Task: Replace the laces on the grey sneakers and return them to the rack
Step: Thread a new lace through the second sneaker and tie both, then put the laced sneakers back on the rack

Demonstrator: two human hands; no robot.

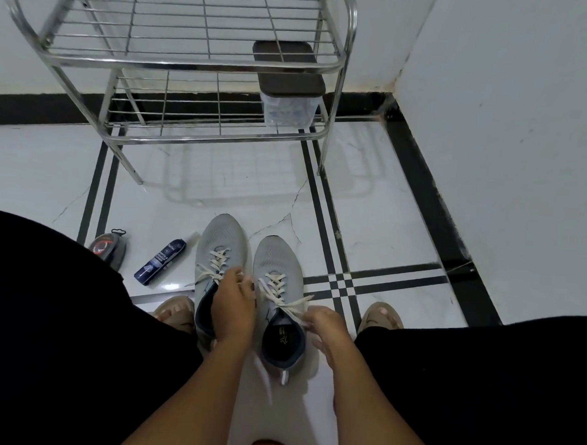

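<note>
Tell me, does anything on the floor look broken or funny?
Yes. The white floor tile has thin dark cracks branching just past the right grey sneaker, toward the metal rack. A dark blue tube lies on its side left of the left grey sneaker. The sneakers themselves look fine.

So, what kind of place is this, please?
Probably a corner of a home, near an entrance: a metal shoe rack stands against a white wall on a glossy tiled floor, with grey sneakers and shoe-care items beside it.
</note>
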